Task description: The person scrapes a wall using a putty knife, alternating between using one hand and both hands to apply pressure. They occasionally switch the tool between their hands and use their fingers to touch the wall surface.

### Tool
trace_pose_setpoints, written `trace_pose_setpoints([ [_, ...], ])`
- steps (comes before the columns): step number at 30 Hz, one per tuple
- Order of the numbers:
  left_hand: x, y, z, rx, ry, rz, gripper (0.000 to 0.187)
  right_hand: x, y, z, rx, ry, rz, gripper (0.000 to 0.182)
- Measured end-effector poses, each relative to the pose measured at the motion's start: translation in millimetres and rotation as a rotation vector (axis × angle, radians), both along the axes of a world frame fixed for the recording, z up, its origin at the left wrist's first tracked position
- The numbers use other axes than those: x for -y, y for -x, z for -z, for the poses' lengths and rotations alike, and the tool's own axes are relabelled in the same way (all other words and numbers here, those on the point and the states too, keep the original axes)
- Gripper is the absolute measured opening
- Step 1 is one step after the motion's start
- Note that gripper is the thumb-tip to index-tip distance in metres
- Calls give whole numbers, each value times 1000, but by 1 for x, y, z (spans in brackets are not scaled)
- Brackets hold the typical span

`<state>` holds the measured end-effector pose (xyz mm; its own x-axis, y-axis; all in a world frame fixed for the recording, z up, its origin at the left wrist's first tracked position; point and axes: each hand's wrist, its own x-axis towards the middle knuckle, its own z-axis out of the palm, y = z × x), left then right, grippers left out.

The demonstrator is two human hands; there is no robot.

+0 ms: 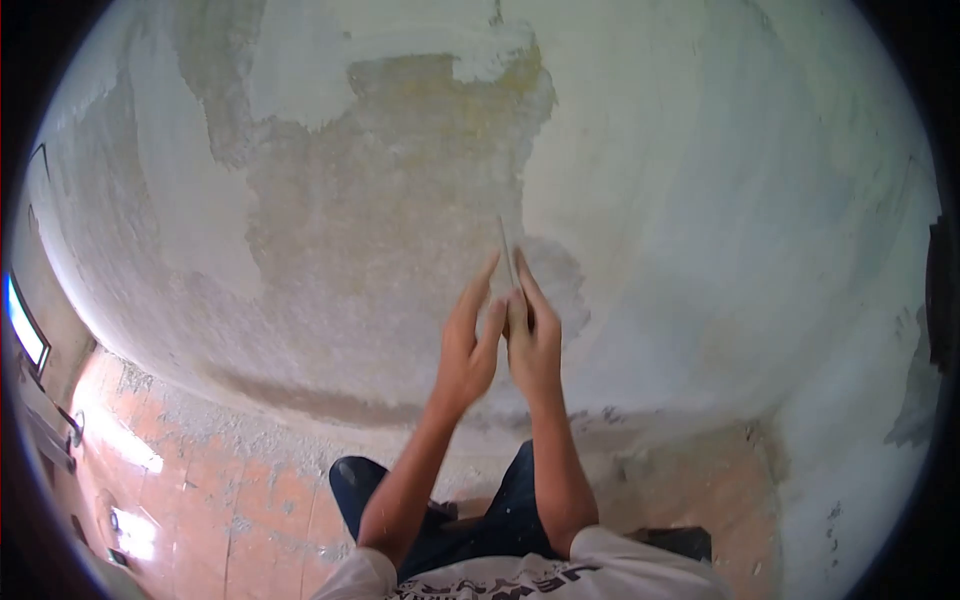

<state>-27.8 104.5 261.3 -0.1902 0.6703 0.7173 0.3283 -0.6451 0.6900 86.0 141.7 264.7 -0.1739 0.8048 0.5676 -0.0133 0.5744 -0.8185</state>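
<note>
My right hand [537,345] is closed around the handle of a plastering trowel [505,246], whose thin grey blade shows edge-on and points up toward the wall. The handle is mostly hidden by the fingers. Just left of the blade, my left hand [470,345] is held up with its fingers stretched out and its palm turned toward the trowel. Both hands are in front of the wall [380,220], where a rough grey-brown patch is bordered by paler, smoother plaster. A smaller damp-looking grey patch lies behind my right hand.
Orange floor tiles [200,500] at the lower left carry crumbs and smears of plaster, thickest along the wall's foot. A dark box-like object [680,543] is on the floor by my right side. At the far left is a bright window [27,325].
</note>
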Motion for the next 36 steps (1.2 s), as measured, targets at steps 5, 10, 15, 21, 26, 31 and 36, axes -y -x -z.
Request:
trace_pose_setpoints([
  [5, 17, -23, 89, 678, 468, 426, 54, 25, 1, 44, 195, -7, 350, 55],
  [10, 29, -16, 123, 967, 696, 548, 43, 40, -14, 86, 419, -89, 270, 51],
  [15, 44, -3, 160, 1079, 743, 419, 29, 40, -11, 141, 632, -201, 225, 46],
  [21, 55, 38, 164, 667, 398, -156, 14, 47, -19, 160, 230, 103, -154, 45],
  [26, 45, 93, 91, 269, 27, -358, 20, 39, -64, 180, 85, 285, -129, 44],
  [31, 48, 95, 64, 308, 12, -424, 23, 59, -118, 224, 142, 426, -82, 45],
  [36, 17, 73, 58, -78, -139, -623, 46, 74, -157, 275, 121, 608, -97, 43],
])
